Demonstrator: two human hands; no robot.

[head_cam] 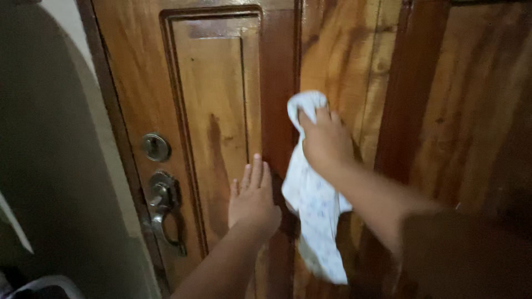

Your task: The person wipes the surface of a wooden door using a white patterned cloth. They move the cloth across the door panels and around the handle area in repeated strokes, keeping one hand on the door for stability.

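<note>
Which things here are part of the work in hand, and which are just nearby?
In use:
- white cloth, held by right hand
- wooden door, left hand flat on it

Nearby only:
- metal door handle
- round lock
- grey wall

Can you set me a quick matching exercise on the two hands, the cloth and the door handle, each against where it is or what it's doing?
Things:
1. left hand
2. right hand
3. white cloth
4. metal door handle

States:
A. hangs down from a grip
B. flat on the door panel
C. left edge of door, untouched
D. pressing fabric against the wood

Pairs: 1-B, 2-D, 3-A, 4-C
</note>
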